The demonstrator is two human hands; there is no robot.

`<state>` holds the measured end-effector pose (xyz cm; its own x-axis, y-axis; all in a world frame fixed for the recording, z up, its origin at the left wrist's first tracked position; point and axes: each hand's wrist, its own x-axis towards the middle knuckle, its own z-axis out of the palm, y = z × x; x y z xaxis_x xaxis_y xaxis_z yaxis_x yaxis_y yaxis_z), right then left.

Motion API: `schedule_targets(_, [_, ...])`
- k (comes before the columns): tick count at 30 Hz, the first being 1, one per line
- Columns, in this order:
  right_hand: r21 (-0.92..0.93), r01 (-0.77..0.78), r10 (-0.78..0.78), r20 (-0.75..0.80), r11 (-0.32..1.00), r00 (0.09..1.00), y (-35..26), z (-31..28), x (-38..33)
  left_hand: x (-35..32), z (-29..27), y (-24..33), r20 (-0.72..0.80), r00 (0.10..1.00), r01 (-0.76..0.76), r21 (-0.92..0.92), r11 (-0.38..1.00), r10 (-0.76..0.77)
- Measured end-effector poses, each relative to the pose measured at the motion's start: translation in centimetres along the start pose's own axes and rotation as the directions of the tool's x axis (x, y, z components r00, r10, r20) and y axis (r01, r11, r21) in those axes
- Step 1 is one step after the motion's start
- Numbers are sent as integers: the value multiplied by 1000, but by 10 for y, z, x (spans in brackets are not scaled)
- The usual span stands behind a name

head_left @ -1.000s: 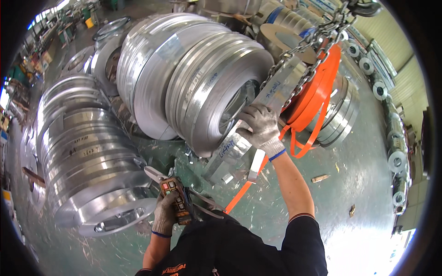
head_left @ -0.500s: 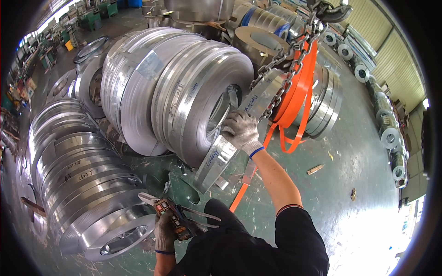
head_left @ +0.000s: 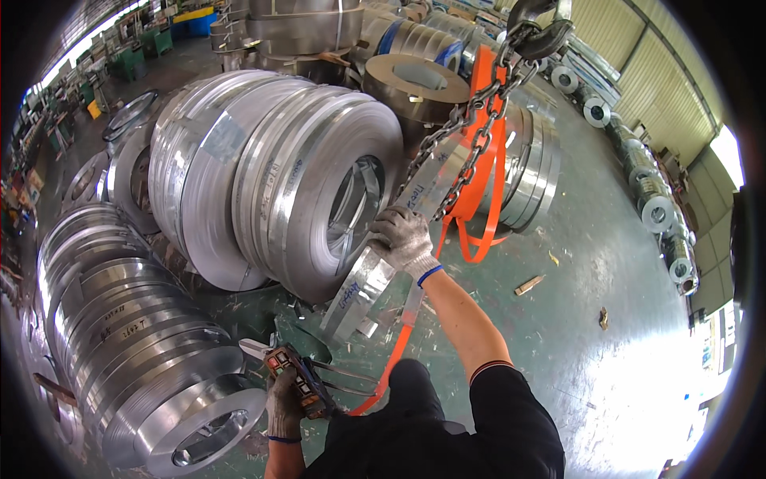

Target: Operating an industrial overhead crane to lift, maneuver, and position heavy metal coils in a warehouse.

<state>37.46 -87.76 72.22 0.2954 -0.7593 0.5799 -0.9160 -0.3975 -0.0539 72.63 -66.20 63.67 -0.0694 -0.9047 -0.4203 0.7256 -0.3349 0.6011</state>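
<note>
My right hand [head_left: 403, 242] is gloved, its fingers curled over a narrow steel strip coil [head_left: 357, 291], seen edge-on with handwriting on its rim. A steel chain [head_left: 477, 144] runs down beside the coil from a hook [head_left: 544, 36]. With it hangs a wide orange sling [head_left: 484, 184]. My left hand [head_left: 283, 405], also gloved, is closed around a remote control [head_left: 301, 382] with orange-edged buttons. Metal snips [head_left: 254, 349] are held along with it; their blades stick out left and the handles right. Part of the left fingers is hidden.
Large upright steel coils [head_left: 319, 184] stand just left of the held one. A row of narrower coils [head_left: 136, 319] lies at the left. More coils [head_left: 523, 172] stand behind the sling. Wood scraps [head_left: 529, 285] lie on the green floor [head_left: 511, 343].
My view has shifted, so coils, chain and hook appear further left. My right hand stays on the coil and my left keeps its hold. The orange sling's lower end now curves toward my left hand.
</note>
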Motion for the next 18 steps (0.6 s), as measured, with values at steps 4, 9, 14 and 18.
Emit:
schedule_targets(4, [21,-30,30,-12,999,999,22,-8,-5,6,19,-27,36,999,3,48,999,-4])
schedule_targets(9, [76,-15,13,27,997,1000,30,-16,-11,12,69,-70,103,994,-34,-38,999,38])
schedule_targets(14, [274,203,-246,129,940,961,70,-30,-2,33,143,-122,59,981,-180,-46,983,182])
schedule_targets(18, [217,98,-160,292,971,943,95,-50,18,47,191,-148,25,939,-339,-77,937,342])
